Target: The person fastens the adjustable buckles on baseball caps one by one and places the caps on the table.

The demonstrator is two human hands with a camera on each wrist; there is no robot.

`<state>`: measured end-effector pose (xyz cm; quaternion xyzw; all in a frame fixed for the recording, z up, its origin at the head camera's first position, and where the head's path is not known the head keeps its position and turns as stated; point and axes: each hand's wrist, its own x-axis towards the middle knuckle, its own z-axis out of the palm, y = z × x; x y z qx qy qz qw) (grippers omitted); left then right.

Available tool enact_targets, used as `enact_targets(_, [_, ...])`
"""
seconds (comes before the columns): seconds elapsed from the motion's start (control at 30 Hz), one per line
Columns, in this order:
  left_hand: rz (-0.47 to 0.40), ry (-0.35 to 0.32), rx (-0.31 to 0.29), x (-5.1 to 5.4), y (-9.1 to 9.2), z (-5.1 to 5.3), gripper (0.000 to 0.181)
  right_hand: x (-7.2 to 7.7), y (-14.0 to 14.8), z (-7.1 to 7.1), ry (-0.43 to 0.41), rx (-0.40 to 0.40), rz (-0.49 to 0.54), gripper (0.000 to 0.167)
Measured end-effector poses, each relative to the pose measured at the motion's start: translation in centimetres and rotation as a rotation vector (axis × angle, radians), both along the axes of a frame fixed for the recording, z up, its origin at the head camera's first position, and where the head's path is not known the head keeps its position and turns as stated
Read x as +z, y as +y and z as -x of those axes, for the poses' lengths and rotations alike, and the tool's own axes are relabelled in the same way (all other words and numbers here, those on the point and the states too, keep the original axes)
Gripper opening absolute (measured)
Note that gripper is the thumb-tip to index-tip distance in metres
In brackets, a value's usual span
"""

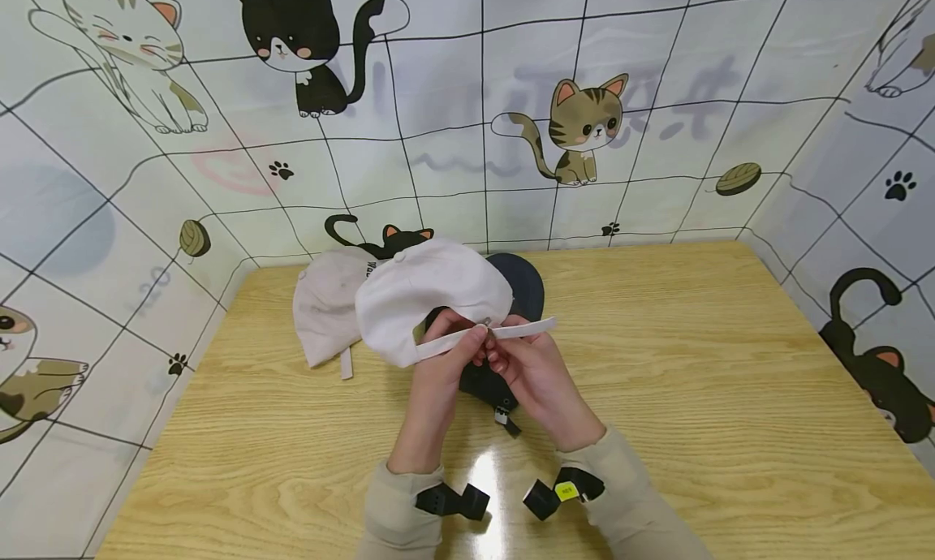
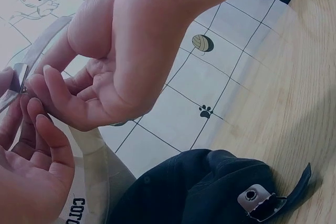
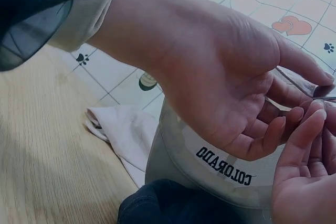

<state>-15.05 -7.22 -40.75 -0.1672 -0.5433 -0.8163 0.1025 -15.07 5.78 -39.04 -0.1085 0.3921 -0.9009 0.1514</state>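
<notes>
White cap: held up by both hands over the counter (image 1: 694, 365), its back opening toward the person; the white cap (image 1: 431, 280) overlaps the dark cap (image 1: 524, 280) in the head view.
Left hand: narrow; the left hand (image 1: 445, 364) pinches the strap (image 1: 441, 346) beside the buckle (image 2: 20, 76), thumb in front.
Right hand: narrow; the right hand (image 1: 536, 375) pinches the strap on the other side of the buckle, and the loose end sticks out past the fingers.
Step in hand: judged to be work on the strap at the buckle, either threading or adjusting; the pictures do not settle which.
Next move: appears to call for 1 hand steadying the buckle while the other guides the strap, without twisting it.
Dark cap: rests on the counter, its own strap and buckle nearest the person.
Pale pink cap: the pale pink cap (image 1: 325, 300) lies left of the white cap, partly covered by it in the head view.
Counter: light wood grain, with 1 bright reflection between the sleeves (image 1: 402, 507).
Room: white wall covering (image 1: 445, 81) on 3 sides, printed with cats, paw marks and grid lines.
</notes>
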Motion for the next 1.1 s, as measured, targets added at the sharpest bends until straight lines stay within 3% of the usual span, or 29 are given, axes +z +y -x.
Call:
enact_targets(0.03, [-0.006,0.026,0.002,-1.0,-0.1,0.5,0.022,0.0,0.0,0.0,0.002,-0.005,-0.018,0.012])
enact_targets(0.2, [0.001,0.008,0.054,-1.9,-0.3,0.9,0.018,0.2,-0.1,0.0,0.025,-0.047,-0.131,0.007])
enact_targets(0.27, [0.01,-0.049,0.088,-0.1,0.0,-0.1,0.021,0.3,-0.1,-0.1,0.037,-0.063,-0.169,0.005])
enact_targets(0.4, [-0.014,-0.144,0.141,1.9,0.2,-1.0,0.017,0.4,-0.1,-0.1,0.052,-0.059,-0.22,0.003])
enact_targets(0.53, [-0.029,-0.188,0.18,2.7,0.1,-1.3,0.004,0.4,0.3,0.1,0.106,-0.045,-0.34,0.006])
enact_targets(0.73, [-0.027,-0.098,0.23,2.6,-0.1,-1.2,0.014,1.0,1.7,0.4,0.286,-0.004,-0.625,0.021])
enact_targets(0.77, [-0.043,-0.058,0.227,1.3,-0.3,-0.5,0.016,1.2,1.9,0.4,0.316,0.014,-0.654,0.021])
enact_targets(0.9, [-0.043,-0.035,0.229,1.3,-0.4,-0.4,0.02,1.9,2.3,0.2,0.401,0.049,-0.707,0.018])
enact_targets(0.97, [-0.034,-0.044,0.236,1.3,-0.4,-0.3,0.023,2.3,2.1,-0.1,0.426,0.009,-0.733,0.016])
enact_targets(1.0, [-0.011,-0.072,0.247,2.5,-0.2,-1.0,0.024,2.6,2.0,-0.3,0.441,-0.026,-0.747,0.015])
enact_targets(1.03, [-0.008,-0.075,0.249,2.5,-0.2,-1.0,0.024,2.9,1.8,-0.5,0.452,-0.062,-0.762,0.014])
enact_targets(1.07, [-0.026,-0.049,0.244,1.4,-0.3,-0.4,0.024,3.2,1.7,-0.8,0.46,-0.101,-0.778,0.014])
enact_targets(1.1, [-0.027,-0.046,0.245,1.4,-0.3,-0.4,0.023,3.5,1.6,-1.0,0.467,-0.14,-0.788,0.013])
